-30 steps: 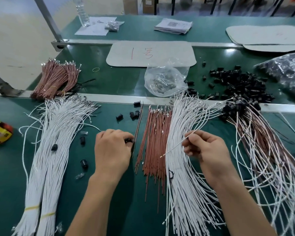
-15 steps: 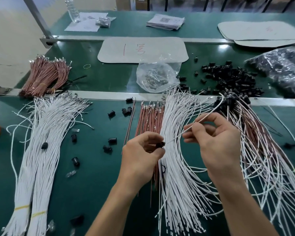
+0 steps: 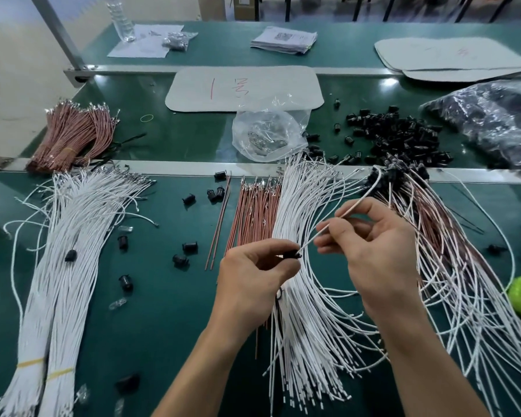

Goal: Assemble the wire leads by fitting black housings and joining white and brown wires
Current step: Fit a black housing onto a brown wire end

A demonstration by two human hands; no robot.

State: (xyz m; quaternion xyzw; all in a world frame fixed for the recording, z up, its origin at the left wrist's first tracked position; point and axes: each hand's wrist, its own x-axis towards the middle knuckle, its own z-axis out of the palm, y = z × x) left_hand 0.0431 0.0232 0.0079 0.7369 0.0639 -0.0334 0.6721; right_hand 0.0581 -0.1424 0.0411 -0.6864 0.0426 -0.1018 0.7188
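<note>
Fitting one housing (image 3: 291, 254) onto one white wire (image 3: 348, 212) is the step judged to be in hand. The housing is pinched between thumb and forefinger of the left hand (image 3: 254, 276), whose other fingers are curled in; it is held above the table (image 3: 163, 311), over the near edge of the loose white wires (image 3: 301, 266). The wire is gripped between the fingertips of the right hand (image 3: 373, 251), closed around it, and its tip is brought right up to the mouth of the housing; whether it is seated inside cannot be told.

Just left of the loose white wires, brown wires (image 3: 253, 215) are laid out in a row, waiting. To the right, a spread pile of white and brown leads (image 3: 451, 266) with black ends gathered at the far side is taken as finished work, so a fair share seems done. Much is judged to be left: scattered housings (image 3: 190, 245) lie on the near table, a heap of housings (image 3: 403, 136) sits beyond the rail, two banded bundles of white wires (image 3: 57, 281) lie untouched at far left, and a bundle of brown wires (image 3: 69, 133) rests behind them. A clear bag (image 3: 268, 133) of small metal parts is seen at the centre back.
</note>
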